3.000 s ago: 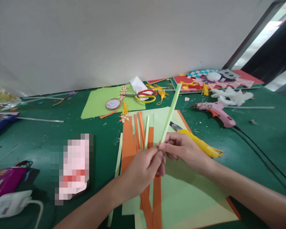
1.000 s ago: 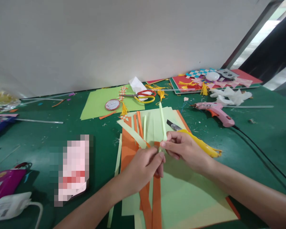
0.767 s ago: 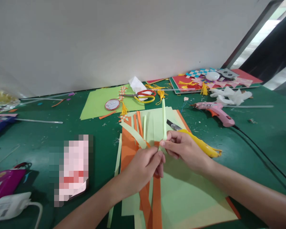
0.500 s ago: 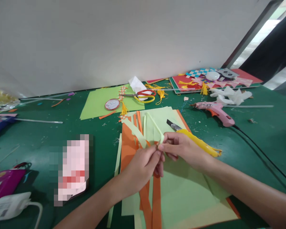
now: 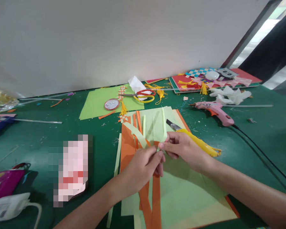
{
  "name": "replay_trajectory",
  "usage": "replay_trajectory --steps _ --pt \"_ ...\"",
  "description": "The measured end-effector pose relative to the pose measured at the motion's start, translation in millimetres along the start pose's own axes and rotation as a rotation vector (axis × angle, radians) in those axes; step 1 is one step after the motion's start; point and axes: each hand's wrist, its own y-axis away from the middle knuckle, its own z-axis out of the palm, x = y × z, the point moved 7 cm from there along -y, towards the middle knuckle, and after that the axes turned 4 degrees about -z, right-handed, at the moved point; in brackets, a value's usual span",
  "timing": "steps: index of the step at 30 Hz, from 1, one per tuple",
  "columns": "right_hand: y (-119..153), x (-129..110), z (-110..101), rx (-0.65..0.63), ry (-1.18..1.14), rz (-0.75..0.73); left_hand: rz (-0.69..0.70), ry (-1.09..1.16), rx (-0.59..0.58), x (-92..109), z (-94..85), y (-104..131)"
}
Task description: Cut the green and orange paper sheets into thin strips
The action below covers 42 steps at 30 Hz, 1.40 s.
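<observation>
A narrow pale green paper strip (image 5: 164,124) is pinched between my two hands, its free end pointing up and away. My left hand (image 5: 148,159) is closed with thumb and fingertips on the strip's near part. My right hand (image 5: 181,144) pinches it just beside, fingertips close to the left ones. Another pale green strip (image 5: 135,131) curves out beyond my left hand. Beneath my hands lie pale green paper sheets (image 5: 188,194) and orange paper strips (image 5: 156,203). What sits between the fingertips is partly hidden.
A yellow utility knife (image 5: 197,141) lies by my right hand, blade out. Farther right rests a pink glue gun (image 5: 215,111) with its cord. Scissors (image 5: 143,96), a yellow tassel (image 5: 123,109) and a round tag (image 5: 112,104) lie at the back. A blurred phone (image 5: 73,168) is at left.
The pale green strip's free end has swung from leaning left to nearly upright. The curved strip by my left hand bends more. Both hands stay almost in place.
</observation>
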Motion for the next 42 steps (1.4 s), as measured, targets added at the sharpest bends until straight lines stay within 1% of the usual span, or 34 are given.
replay_trajectory --steps 9,13,19,21,24,26,33,42 --pt "2.3 -0.7 1.5 0.022 -0.022 -0.015 -0.033 0.059 0.012 0.1 -1.2 0.2" --pt "1.7 -1.5 -2.2 0.05 0.003 -0.021 -0.058 0.081 0.036 -1.3 -2.2 -0.8" --pt "0.3 -0.6 -7.3 0.096 0.025 -0.022 -0.054 0.116 0.038 -4.7 -1.5 -3.3" --pt "-0.1 -0.4 -6.4 0.074 0.03 -0.015 -0.046 0.114 0.039 -4.2 -1.6 -2.9" --pt "-0.3 -0.5 0.1 -0.029 0.037 -0.003 -0.033 0.092 0.044 -1.8 -2.3 -1.8" --pt "0.1 -0.2 2.8 -0.066 0.039 0.01 -0.033 0.08 0.044 -0.5 -2.4 -1.4" --pt "1.2 3.5 -2.1 0.019 0.084 0.026 -0.023 0.059 0.025 1.6 -0.6 -2.8" --pt "1.3 7.4 -2.4 0.036 0.058 0.034 -0.02 0.078 0.02 1.8 -1.0 -2.5"
